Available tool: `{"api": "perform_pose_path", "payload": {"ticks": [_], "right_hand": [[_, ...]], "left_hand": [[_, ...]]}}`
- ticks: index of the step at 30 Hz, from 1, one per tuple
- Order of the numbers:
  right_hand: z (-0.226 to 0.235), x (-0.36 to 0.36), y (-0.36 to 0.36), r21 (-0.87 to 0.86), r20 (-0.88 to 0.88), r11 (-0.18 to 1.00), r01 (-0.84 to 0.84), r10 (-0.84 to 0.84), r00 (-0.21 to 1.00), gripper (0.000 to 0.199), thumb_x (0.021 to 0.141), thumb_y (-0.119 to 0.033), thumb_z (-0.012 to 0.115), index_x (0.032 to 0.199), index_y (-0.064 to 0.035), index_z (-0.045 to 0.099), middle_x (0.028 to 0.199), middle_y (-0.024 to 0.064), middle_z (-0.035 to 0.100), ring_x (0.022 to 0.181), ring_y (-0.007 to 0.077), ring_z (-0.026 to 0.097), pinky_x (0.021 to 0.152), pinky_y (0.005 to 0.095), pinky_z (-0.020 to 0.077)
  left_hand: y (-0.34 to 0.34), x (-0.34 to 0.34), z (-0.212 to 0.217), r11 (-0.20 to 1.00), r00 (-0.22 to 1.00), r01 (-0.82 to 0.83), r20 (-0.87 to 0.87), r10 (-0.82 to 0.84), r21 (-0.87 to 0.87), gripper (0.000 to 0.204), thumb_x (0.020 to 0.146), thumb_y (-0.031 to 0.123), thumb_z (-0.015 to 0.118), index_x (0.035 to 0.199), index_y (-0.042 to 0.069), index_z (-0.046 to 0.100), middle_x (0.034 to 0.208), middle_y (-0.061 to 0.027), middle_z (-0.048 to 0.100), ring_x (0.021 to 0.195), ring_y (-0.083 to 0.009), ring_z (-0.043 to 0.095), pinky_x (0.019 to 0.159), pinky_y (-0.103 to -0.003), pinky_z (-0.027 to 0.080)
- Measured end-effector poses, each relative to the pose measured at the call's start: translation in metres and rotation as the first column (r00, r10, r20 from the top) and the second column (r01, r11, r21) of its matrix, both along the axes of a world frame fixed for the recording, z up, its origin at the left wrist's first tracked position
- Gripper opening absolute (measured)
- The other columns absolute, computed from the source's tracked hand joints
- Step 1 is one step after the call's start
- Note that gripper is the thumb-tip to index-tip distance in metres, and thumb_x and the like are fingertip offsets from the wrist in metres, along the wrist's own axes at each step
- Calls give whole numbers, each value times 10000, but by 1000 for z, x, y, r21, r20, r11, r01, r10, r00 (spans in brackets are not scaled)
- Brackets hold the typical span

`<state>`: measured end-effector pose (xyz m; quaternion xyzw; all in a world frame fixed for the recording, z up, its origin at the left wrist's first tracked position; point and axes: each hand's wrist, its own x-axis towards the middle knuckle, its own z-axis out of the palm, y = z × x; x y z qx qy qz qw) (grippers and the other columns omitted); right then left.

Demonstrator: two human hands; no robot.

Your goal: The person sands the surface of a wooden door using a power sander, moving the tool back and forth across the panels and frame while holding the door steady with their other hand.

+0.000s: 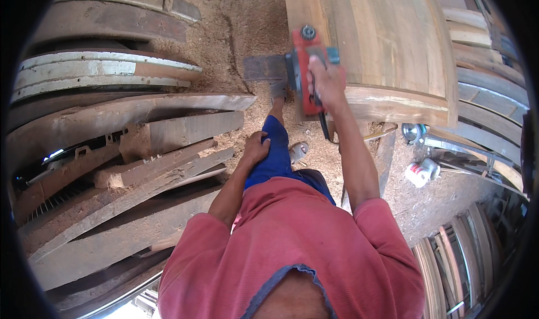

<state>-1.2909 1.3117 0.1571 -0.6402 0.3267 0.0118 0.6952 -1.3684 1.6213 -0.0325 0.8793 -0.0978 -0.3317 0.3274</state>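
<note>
A red electric hand planer [306,77] with a black knob at its front rests along the left edge of a wide wooden panel [387,38]. My right hand [327,79] is closed round its handle, and a dark cord trails from its rear toward me. My left hand [256,147] lies on my left thigh, over the blue shorts [275,142], and holds no tool; its fingers are bent over the cloth and partly hidden. My left foot stands forward, beside the panel's left edge and a short dark board [264,67].
Stacked rough planks [185,129] crowd the left side. Wood shavings [224,33] cover the floor. Right of the panel lie more boards [488,89], a white can [416,175] and a round metal tin [411,132]. Upright planks [449,257] lean at the lower right.
</note>
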Motion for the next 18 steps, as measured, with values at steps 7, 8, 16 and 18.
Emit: {"api": "perform_pose_path", "payload": {"ticks": [7, 8, 16, 18], "right_hand": [[6, -147, 64, -137, -64, 976, -167, 160, 985, 396, 1010, -366, 557, 1041, 25, 609, 668, 74, 613, 569, 170, 613, 538, 354, 487], [6, -167, 77, -145, -37, 979, -144, 140, 989, 395, 1008, -357, 556, 1061, 31, 606, 668, 85, 617, 577, 186, 620, 547, 372, 491], [1, -149, 88, -195, -14, 977, -84, 83, 996, 427, 1008, -318, 555, 1188, 68, 563, 676, 209, 637, 617, 370, 662, 596, 481, 492], [6, -115, 75, -227, -75, 966, -126, 112, 991, 456, 1011, -341, 556, 1232, 58, 568, 701, 241, 653, 662, 421, 673, 607, 491, 491]], "left_hand": [[3, -9, -2, 999, 999, 44, -1, -44, 19, 398, 920, 255, 658, 1239, 16, 661, 1241, -222, 686, 1204, -387, 632, 1085, -455, 463], [7, -11, -3, 999, 999, 45, -7, -45, 26, 404, 921, 258, 656, 1244, 16, 657, 1247, -221, 684, 1209, -385, 629, 1088, -456, 459], [5, -9, -3, 996, 997, 79, 17, -80, 31, 409, 921, 255, 658, 1248, 9, 655, 1239, -220, 687, 1202, -387, 631, 1085, -451, 457], [11, -6, -4, 998, 998, 67, 15, -67, 17, 409, 919, 253, 661, 1247, 9, 656, 1233, -222, 689, 1195, -392, 633, 1084, -452, 459]]}}
